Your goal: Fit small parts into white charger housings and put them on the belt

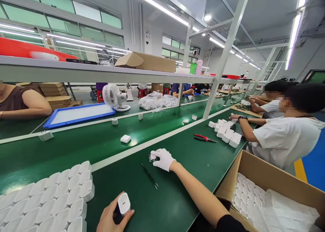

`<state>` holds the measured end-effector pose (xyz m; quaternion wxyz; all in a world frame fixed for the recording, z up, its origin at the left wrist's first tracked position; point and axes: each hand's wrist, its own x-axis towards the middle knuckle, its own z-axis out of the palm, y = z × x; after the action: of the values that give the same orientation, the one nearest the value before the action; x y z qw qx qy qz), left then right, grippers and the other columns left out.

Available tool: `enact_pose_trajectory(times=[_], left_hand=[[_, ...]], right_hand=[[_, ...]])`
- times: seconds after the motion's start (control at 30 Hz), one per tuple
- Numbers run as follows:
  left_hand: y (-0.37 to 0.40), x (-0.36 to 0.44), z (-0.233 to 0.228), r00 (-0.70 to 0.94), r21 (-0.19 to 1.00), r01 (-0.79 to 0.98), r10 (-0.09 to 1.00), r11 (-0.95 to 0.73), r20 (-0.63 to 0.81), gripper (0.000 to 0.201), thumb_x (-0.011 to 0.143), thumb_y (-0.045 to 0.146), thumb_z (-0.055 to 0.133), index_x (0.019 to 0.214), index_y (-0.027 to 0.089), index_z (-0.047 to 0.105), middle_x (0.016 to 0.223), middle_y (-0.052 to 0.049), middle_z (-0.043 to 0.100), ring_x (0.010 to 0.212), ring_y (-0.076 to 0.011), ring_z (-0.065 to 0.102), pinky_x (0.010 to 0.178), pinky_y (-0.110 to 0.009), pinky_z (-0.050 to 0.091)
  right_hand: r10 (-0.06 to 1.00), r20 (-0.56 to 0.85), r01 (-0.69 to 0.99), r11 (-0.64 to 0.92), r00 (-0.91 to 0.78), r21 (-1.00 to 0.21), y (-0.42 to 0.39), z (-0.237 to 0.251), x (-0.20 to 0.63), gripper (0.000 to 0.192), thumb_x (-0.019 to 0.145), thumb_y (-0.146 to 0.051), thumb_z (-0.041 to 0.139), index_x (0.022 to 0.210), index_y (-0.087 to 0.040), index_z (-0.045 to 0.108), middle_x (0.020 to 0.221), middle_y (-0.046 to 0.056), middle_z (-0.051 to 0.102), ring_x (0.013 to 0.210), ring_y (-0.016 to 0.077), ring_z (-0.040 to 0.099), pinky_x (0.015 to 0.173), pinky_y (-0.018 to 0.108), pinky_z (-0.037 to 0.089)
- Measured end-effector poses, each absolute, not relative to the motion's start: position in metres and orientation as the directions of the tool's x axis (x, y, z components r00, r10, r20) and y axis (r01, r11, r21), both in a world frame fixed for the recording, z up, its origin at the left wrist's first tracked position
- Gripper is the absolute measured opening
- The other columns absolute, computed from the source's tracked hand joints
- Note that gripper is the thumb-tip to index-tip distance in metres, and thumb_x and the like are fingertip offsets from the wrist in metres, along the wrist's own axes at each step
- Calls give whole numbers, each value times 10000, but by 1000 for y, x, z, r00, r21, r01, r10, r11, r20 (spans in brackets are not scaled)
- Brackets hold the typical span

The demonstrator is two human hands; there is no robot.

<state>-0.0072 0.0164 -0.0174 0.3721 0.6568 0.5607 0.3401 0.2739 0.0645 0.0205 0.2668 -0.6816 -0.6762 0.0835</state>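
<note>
At the bottom middle, my bare left hand (108, 218) grips a white charger housing (124, 204) between thumb and fingers. Its end face, with a small slot, points up. My right hand (164, 160) wears a white glove and is closed on a small part (152, 157) with a metallic, dark look, perhaps a circuit board; the fingers partly cover it. A pair of tweezers (149, 176) lies on the green bench between my hands. Rows of white housings (54, 193) stand packed together to the left of my left hand.
Red-handled pliers (201, 137) and more white housings (227, 132) lie to the right, near a co-worker (289, 137). An open cardboard box (256, 162) of housings stands at lower right. Behind a pale strip, several white pieces (125, 139) sit on the green belt. A shelf (106, 73) crosses above.
</note>
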Motion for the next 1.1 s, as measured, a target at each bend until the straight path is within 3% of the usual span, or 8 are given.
enact_pose_trajectory(times=[0.13, 0.27, 0.33, 0.43, 0.5, 0.63, 0.73, 1.1], left_hand=[[11, -5, -10, 113, 923, 375, 993, -83, 43, 655, 556, 518, 713, 1087, 147, 613, 1021, -111, 654, 945, -341, 606, 877, -480, 470], [8, -3, -5, 111, 954, 267, 988, -135, 109, 574, 602, 434, 726, 1091, 157, 611, 1007, -87, 659, 902, -300, 624, 835, -445, 495], [8, -2, -4, 115, 962, 227, 985, -148, 125, 528, 647, 365, 703, 1125, 172, 589, 1041, -76, 637, 916, -272, 618, 828, -414, 502], [7, -2, -2, 116, 962, 192, 978, -193, 173, 471, 692, 254, 638, 1156, 207, 569, 1120, -62, 579, 980, -239, 590, 843, -372, 497], [6, -2, -1, 111, 953, 189, 969, -238, 220, 450, 705, 199, 598, 1153, 233, 574, 1150, -52, 551, 1029, -231, 568, 859, -361, 491], [5, -3, 0, 119, 922, 203, 943, -331, 312, 512, 701, 95, 514, 1177, 276, 565, 1196, -38, 519, 1123, -222, 515, 956, -385, 437], [4, -4, 1, 113, 913, 221, 939, -342, 325, 564, 680, 49, 483, 1181, 293, 570, 1199, -27, 513, 1137, -215, 504, 992, -391, 406], [1, -5, 9, 131, 885, 288, 931, -365, 341, 644, 704, 25, 460, 1265, 334, 526, 1185, -26, 495, 1152, -210, 481, 1021, -395, 374]], right_hand=[[951, 276, 830, 41, 138, -556, 69, 20, 273, 313, 627, -279, 653, 938, -251, 680, 872, 22, 689, 852, 215, 627, 773, 333, 484], [936, 308, 737, 88, 168, -671, 65, 23, 255, 252, 685, -297, 597, 904, -177, 636, 738, 31, 671, 666, 167, 635, 671, 298, 524], [924, 359, 660, 188, 133, -728, 57, 27, 241, 199, 703, -296, 585, 863, -179, 604, 738, 25, 658, 650, 149, 636, 664, 279, 537], [840, 540, 399, 479, 50, -782, 37, 35, 216, 234, 679, -242, 628, 901, -193, 569, 932, 55, 643, 775, 161, 661, 728, 289, 551], [763, 646, 275, 624, -15, -731, 21, 40, 199, 307, 649, -176, 652, 945, -206, 576, 985, 61, 627, 818, 173, 660, 749, 304, 551], [629, 741, 355, 765, -235, -537, 0, 42, 173, 363, 625, -88, 655, 958, -231, 629, 921, 47, 649, 828, 174, 643, 757, 290, 539], [560, 794, 363, 809, -238, -462, 2, 37, 169, 407, 639, -75, 648, 1016, -230, 635, 936, 62, 657, 834, 171, 648, 740, 271, 547], [554, 790, 412, 805, -263, -427, 10, 29, 175, 296, 720, -149, 639, 1007, -213, 676, 947, 91, 688, 851, 181, 668, 742, 278, 556]])
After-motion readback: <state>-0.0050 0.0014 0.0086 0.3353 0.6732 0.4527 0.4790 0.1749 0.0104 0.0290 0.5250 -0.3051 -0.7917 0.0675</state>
